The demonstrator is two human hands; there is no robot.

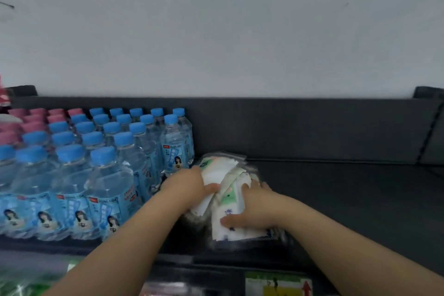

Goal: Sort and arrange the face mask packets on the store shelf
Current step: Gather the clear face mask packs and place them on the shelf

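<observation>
A loose stack of face mask packets (217, 172), white with green and blue print in clear wrap, lies on the dark shelf (348, 194) just right of the water bottles. My left hand (189, 185) grips the stack's left side, thumb curled over the top. From the right, my right hand (252, 209) holds the packets, fingers over the top and thumb on the front packet. The lower packets are partly hidden under my hands.
Rows of blue-capped water bottles (101, 168) fill the shelf's left half, with pink-capped ones (28, 118) behind at far left. The shelf's dark back wall (300, 127) stands behind. Below the front edge, a lower shelf shows a yellow and red label (283, 288).
</observation>
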